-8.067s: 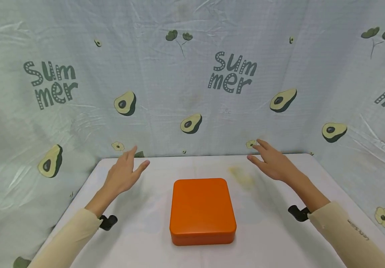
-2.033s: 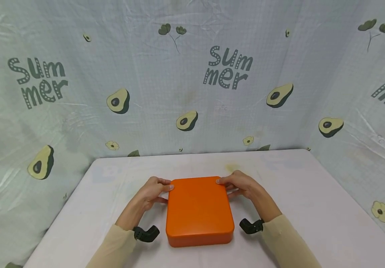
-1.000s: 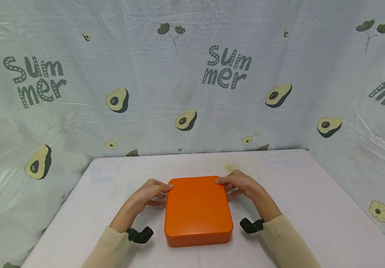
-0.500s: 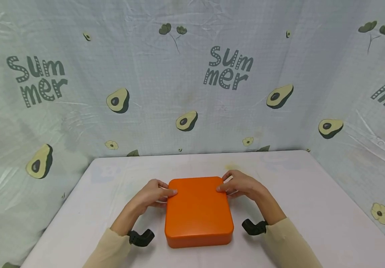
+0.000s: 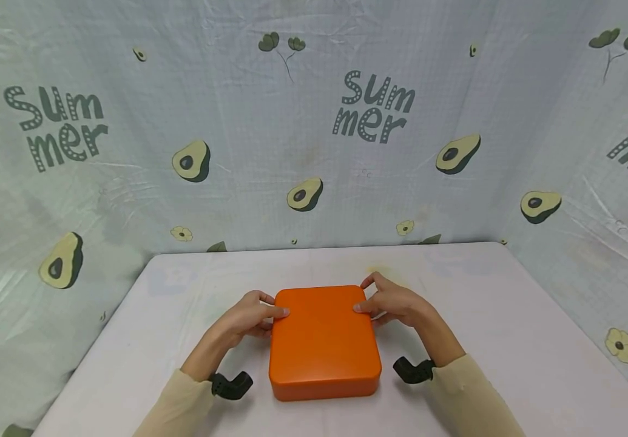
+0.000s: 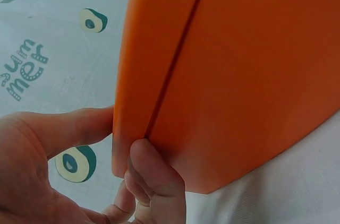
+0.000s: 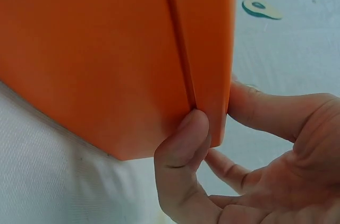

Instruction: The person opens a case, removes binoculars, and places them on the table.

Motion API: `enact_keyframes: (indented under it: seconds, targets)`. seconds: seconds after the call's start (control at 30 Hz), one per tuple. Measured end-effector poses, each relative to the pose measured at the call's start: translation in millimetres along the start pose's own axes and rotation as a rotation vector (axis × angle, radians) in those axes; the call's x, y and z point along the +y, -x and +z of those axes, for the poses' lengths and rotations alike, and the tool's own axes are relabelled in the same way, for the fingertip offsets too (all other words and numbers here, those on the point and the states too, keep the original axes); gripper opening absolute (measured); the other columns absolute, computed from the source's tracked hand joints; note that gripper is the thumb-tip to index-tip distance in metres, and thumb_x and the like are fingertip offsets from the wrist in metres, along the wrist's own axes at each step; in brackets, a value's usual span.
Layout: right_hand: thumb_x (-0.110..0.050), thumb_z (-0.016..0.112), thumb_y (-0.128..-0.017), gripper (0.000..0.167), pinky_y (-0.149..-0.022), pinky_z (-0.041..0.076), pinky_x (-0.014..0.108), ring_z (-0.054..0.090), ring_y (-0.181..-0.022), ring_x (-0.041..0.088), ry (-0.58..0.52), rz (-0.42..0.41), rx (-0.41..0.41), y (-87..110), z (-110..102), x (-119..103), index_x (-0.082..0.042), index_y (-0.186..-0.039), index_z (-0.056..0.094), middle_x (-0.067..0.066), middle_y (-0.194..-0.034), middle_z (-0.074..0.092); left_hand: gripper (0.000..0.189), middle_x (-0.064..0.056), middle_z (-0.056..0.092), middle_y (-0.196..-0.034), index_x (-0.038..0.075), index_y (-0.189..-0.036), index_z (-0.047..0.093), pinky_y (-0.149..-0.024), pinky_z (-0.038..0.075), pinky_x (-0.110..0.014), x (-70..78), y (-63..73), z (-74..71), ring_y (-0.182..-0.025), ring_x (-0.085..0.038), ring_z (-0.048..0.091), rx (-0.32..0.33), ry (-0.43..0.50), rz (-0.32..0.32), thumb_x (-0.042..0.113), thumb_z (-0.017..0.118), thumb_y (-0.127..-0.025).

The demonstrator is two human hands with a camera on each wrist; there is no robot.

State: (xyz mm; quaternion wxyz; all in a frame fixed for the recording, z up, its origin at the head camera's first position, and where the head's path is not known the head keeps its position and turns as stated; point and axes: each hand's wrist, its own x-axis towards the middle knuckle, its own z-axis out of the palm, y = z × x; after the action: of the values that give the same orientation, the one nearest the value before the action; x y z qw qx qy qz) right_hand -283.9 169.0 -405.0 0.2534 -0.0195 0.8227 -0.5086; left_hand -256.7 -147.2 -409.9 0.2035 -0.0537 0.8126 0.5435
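An orange square box [image 5: 324, 340] with rounded corners sits on the table in the head view. Both wrist views show a dark seam along its side, dividing the lid [image 6: 159, 38] from the deeper base [image 7: 90, 59]. My left hand [image 5: 247, 315] grips the lid's far left corner, thumb on top and a fingertip [image 6: 146, 155] at the seam. At the far right corner my right hand [image 5: 392, 301] pinches the lid the same way, its bent finger [image 7: 183, 139] touching the seam. The lid looks seated on the base. Whatever the box contains is hidden.
The white-covered table [image 5: 488, 340] extends on both sides of the box. A pale sheet [image 5: 237, 121] printed with avocados and lettering hangs behind and along the sides. Each wrist carries a black camera mount [image 5: 232, 386].
From raised and apart, both hands have come in to the box's far corners. Over the last second the thumbs have slid further onto the lid's top. The box has hardly moved.
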Motion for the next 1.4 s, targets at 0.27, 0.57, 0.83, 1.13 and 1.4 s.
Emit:
enact_keyframes:
  seconds: [0.27, 0.57, 0.83, 1.13, 1.4]
  targets:
    - [-0.019, 0.074, -0.094, 0.063, -0.073, 0.06, 0.031, 0.063, -0.086, 0.023, -0.017, -0.003, -0.007, 1.7, 0.5, -0.2, -0.006, -0.141, 0.033, 0.016, -0.107, 0.065, 0.044, -0.012, 0.067, -0.099, -0.001, -0.122, 0.049, -0.061, 0.055, -0.022, -0.5, -1.3, 0.4, -0.064, -0.016, 0.055, -0.021, 0.026, 0.0, 0.022, 0.074, -0.094]
    - [-0.024, 0.078, -0.091, 0.06, -0.072, 0.061, 0.032, 0.06, -0.086, 0.023, -0.019, 0.018, 0.023, 7.2, 1.3, 0.4, -0.005, -0.132, 0.038, 0.012, -0.103, 0.063, 0.051, -0.014, 0.066, -0.111, 0.002, -0.12, 0.05, -0.075, 0.063, -0.034, 0.3, 8.2, 2.1, -0.079, -0.022, 0.066, 0.018, -0.09, 0.012, 0.033, 0.078, -0.091]
    - [-0.029, 0.081, -0.09, 0.063, -0.075, 0.064, 0.035, 0.065, -0.083, 0.024, 0.008, 0.02, 0.019, 19.2, 3.5, 3.0, -0.003, -0.13, 0.04, 0.013, -0.104, 0.066, 0.062, -0.013, 0.064, -0.104, 0.001, -0.124, 0.048, -0.068, 0.061, -0.029, -0.8, 21.0, 4.8, -0.073, -0.021, 0.064, 0.026, -0.154, -0.002, 0.036, 0.083, -0.087]
    - [-0.026, 0.077, -0.092, 0.059, -0.069, 0.063, 0.03, 0.065, -0.073, 0.021, -0.001, 0.022, 0.017, 22.3, 8.3, 6.5, -0.002, -0.13, 0.039, 0.01, -0.094, 0.067, 0.049, -0.01, 0.069, -0.091, -0.003, -0.117, 0.054, -0.06, 0.061, -0.026, -6.7, 25.3, 4.1, -0.059, -0.014, 0.063, 0.004, -0.1, 0.008, 0.028, 0.081, -0.091]
    - [-0.025, 0.074, -0.094, 0.06, -0.064, 0.06, 0.027, 0.062, -0.07, 0.02, -0.022, 0.011, 0.008, 19.9, 8.1, 7.7, -0.004, -0.135, 0.035, 0.01, -0.092, 0.064, 0.036, 0.0, 0.069, -0.077, -0.004, -0.104, 0.075, -0.057, 0.057, -0.019, -10.8, 15.9, 0.9, -0.056, -0.01, 0.057, -0.123, -0.041, 0.076, 0.031, 0.07, -0.099]
